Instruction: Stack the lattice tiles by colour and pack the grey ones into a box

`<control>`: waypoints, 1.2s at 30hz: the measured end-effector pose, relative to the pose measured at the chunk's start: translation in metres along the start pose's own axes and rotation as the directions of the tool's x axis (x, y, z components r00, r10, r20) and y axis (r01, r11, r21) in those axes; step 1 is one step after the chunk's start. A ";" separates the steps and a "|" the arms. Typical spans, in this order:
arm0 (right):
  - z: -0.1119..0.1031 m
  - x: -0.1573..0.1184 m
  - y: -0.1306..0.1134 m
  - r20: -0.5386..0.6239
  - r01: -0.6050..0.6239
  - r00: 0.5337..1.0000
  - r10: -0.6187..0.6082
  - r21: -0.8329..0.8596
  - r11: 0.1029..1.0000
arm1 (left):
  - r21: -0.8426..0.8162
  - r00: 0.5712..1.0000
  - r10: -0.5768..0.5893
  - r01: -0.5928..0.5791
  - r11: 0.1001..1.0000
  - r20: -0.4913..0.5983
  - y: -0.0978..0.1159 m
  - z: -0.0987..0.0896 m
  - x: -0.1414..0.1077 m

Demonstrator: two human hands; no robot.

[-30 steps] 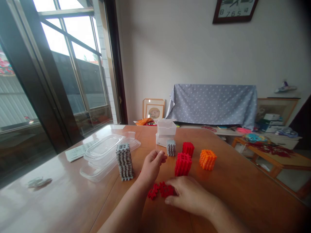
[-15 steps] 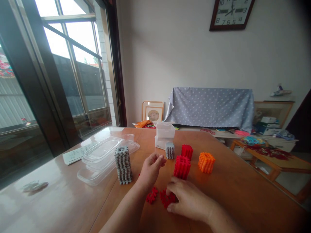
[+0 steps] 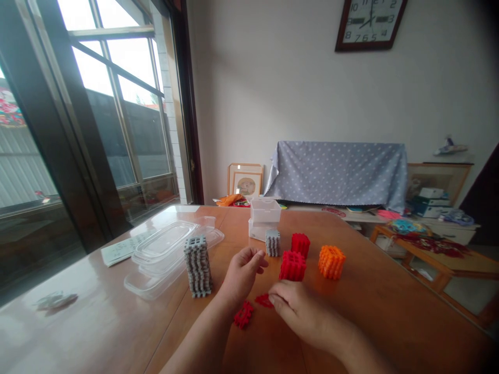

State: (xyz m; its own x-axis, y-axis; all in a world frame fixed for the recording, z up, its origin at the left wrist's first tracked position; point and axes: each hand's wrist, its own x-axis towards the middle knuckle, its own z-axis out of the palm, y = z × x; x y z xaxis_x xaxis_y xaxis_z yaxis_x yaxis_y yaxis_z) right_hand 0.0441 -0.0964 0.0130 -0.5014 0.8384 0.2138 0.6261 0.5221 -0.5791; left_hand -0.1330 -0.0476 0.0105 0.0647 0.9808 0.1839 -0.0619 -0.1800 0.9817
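Observation:
Pinched in my right hand (image 3: 294, 306) is a flat red interlocking plastic piece (image 3: 264, 300), tilted up off the table. A second flat red piece (image 3: 244, 315) lies on the wood beside my left forearm. My left hand (image 3: 246, 267) hovers with its fingers curled together; whether anything is inside them is hidden. Just beyond my right hand stands a stack of red pieces (image 3: 293, 266), with another red stack (image 3: 300, 244) behind it. To the left of my left hand rises a tall grey stack (image 3: 197, 267).
An orange stack (image 3: 331, 262) stands to the right. A short grey stack (image 3: 273, 243) sits before white plastic boxes (image 3: 265, 212). Clear plastic lids (image 3: 163, 246) and a paper sheet (image 3: 119, 250) lie at left, near a small clear bag (image 3: 56, 301). The wooden table (image 3: 128, 332) has its right edge sloping away.
My right hand has lifted a flat red piece from the table and moved slightly up, tilting it. My left hand has stayed in nearly the same place.

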 end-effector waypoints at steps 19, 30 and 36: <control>-0.012 0.002 0.021 -0.362 0.034 0.926 0.110 0.368 0.929 | -0.262 0.974 -0.044 0.104 0.959 0.223 0.006 0.000 -0.008; -0.016 0.004 0.027 -0.424 0.102 0.903 -0.078 0.034 0.994 | -0.376 0.965 -0.127 0.208 0.903 0.228 0.005 0.002 -0.008; -0.023 0.003 0.028 -0.432 0.080 0.896 -0.102 -0.070 0.994 | -0.380 0.962 -0.132 0.217 0.899 0.238 0.005 0.004 -0.008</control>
State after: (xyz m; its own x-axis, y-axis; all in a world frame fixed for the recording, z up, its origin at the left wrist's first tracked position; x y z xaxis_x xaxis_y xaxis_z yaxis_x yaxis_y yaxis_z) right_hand 0.0737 -0.0760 0.0160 -0.2554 0.7656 0.5904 0.6245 0.5968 -0.5038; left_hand -0.1299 -0.0567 0.0143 0.3073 0.9498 0.0588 -0.4201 0.0799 0.9040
